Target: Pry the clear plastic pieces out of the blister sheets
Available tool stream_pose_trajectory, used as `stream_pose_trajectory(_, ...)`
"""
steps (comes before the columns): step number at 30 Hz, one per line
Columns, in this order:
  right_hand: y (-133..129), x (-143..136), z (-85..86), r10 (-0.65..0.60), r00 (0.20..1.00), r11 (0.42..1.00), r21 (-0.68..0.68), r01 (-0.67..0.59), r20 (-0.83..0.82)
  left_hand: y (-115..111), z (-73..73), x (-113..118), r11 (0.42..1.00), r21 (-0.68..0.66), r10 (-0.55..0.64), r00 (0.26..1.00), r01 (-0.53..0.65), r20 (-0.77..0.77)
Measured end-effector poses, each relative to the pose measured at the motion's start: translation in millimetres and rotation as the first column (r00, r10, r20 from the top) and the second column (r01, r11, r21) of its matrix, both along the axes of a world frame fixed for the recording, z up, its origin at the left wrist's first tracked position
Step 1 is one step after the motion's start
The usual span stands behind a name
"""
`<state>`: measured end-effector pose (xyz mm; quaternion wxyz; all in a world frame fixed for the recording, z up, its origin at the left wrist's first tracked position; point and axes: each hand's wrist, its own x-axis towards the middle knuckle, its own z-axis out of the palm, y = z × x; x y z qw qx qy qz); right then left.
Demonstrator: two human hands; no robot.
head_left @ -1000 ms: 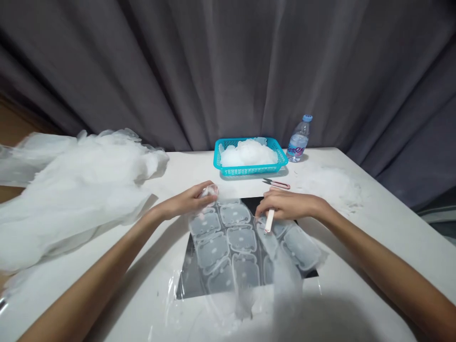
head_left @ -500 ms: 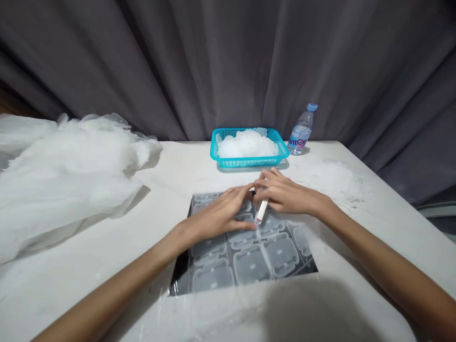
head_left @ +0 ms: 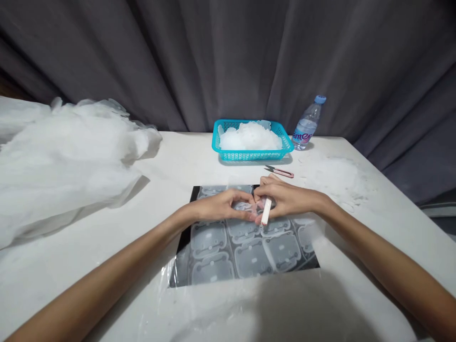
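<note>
A translucent sheet with rounded-square outlines (head_left: pixel 251 261) lies over a black rectangle on the white table. My left hand (head_left: pixel 228 204) curves over its upper middle, thumb and index finger pinched on the sheet, their tips meeting my right hand. My right hand (head_left: pixel 281 197) is closed, with a slim white stick-like tool (head_left: pixel 266 212) slanting down out of it towards me. The tool's lower end looks reddish; its exact kind is not clear. Just beyond my right hand lie pink-handled thread snips (head_left: pixel 280 171). The fingertips partly hide the sheet between them.
A turquoise basket (head_left: pixel 254 156) holding white translucent pieces stands at the back, beside a water bottle (head_left: pixel 308 124). White sheer material (head_left: pixel 71 161) is heaped on the left. Small white scraps (head_left: pixel 338 180) lie at the right. A grey curtain (head_left: pixel 199 61) hangs behind the table.
My left hand has gone from stretched fingers to a pinch against my right hand. My right hand has shifted slightly, and the snips now show beyond it. The view has tilted slightly.
</note>
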<state>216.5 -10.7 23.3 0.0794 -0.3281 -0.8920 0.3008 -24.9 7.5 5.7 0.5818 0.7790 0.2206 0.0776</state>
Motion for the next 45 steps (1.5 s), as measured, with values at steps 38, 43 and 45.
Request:
stream_pose_trajectory(38, -11, 4, -5.5, 0.108, 0.987, 0.894, 0.423, -0.149, 0.12, -10, -9.0, 6, 0.964, 0.211, 0.17, 0.985, -0.16, -0.029)
stream_pose_trajectory(43, -9, 1, -6.9, 0.147, 0.975, 0.858, 0.468, -0.211, 0.169, -4, -13.5, 1, 0.967, 0.224, 0.135, 0.99, -0.122, -0.045)
stream_pose_trajectory(45, -12, -1, -6.4, 0.141, 0.968, 0.834, 0.503, -0.229, 0.207, -2, -13.8, -1, 0.974, 0.2, 0.114, 0.992, -0.103, -0.044)
